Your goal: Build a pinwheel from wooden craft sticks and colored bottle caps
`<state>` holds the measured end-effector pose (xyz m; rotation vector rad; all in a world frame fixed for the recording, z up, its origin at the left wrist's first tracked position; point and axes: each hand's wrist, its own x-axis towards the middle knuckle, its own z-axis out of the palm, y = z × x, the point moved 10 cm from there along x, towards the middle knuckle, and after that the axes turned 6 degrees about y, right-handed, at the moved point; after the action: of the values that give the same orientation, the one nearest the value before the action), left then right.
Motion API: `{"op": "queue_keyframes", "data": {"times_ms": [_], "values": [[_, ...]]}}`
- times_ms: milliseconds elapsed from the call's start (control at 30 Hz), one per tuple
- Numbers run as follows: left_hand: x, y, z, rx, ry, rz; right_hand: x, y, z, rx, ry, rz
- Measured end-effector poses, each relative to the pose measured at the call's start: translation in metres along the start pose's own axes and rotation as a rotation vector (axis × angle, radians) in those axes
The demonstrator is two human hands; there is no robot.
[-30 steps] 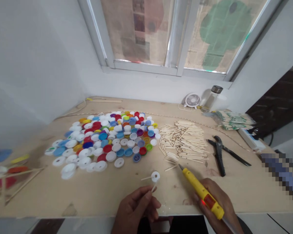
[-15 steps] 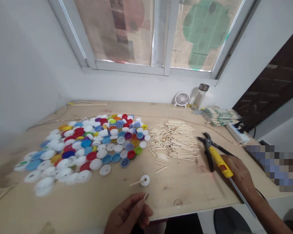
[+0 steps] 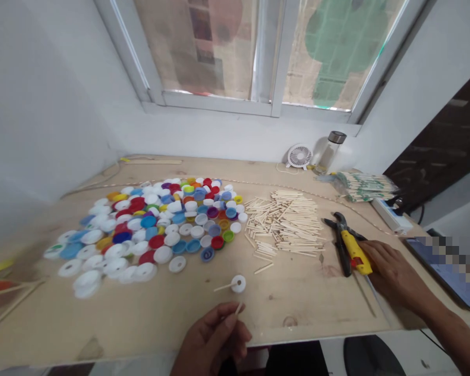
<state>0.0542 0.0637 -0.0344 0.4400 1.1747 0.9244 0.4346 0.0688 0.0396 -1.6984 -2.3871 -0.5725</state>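
Observation:
My left hand, low in the middle, pinches a short wooden stick between thumb and fingers. Just beyond it lies a white plastic cap with a hole, another short stick touching it. At the right, my right hand is closed at the side of a yellow glue gun; its grip is mostly hidden by the fingers. The gun's front end rests by black-handled pliers on the table. A big heap of short wooden sticks lies left of the pliers.
Many coloured bottle caps cover the left of the wooden table. Along the back stand a small white fan and a glass bottle. Bagged sticks, a power strip and a tablet-like device lie at the right.
The glue gun has tilted and its rear end has swung down beside my right hand. My left hand still pinches the stick. The view has shifted slightly.

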Motion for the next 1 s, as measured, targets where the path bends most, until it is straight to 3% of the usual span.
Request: {"op": "queue_keyframes", "data": {"times_ms": [133,233,333,400,467,667,767,867,933,1000], "values": [[0.006,-0.012,0.008,-0.119,-0.095,-0.092,-0.001,0.002,-0.02,0.003,0.082,0.101],[0.007,-0.013,0.011,-0.189,-0.111,-0.093,0.001,-0.018,-0.051,0.146,0.236,0.293],[0.003,-0.015,0.016,-0.22,-0.108,-0.103,0.013,-0.074,-0.06,0.505,0.262,0.414],[0.0,-0.018,0.02,-0.243,-0.128,-0.116,0.031,-0.128,-0.05,0.809,0.168,0.405],[-0.002,-0.022,0.025,-0.275,-0.161,-0.13,0.048,-0.171,-0.036,1.119,0.1,0.484],[-0.002,-0.033,0.035,-0.349,-0.227,-0.137,0.077,-0.256,0.0,1.858,-0.055,0.672],[0.0,-0.036,0.036,-0.317,-0.225,-0.113,0.073,-0.268,0.012,1.972,-0.092,0.776],[-0.002,-0.036,0.033,-0.154,-0.217,-0.057,0.069,-0.26,0.014,1.896,-0.081,0.843],[-0.003,-0.022,0.02,0.041,-0.138,0.081,0.071,-0.245,0.009,1.771,-0.036,0.832],[-0.008,0.012,-0.002,0.286,0.039,0.347,0.075,-0.228,0.004,1.634,0.004,0.798]]}}
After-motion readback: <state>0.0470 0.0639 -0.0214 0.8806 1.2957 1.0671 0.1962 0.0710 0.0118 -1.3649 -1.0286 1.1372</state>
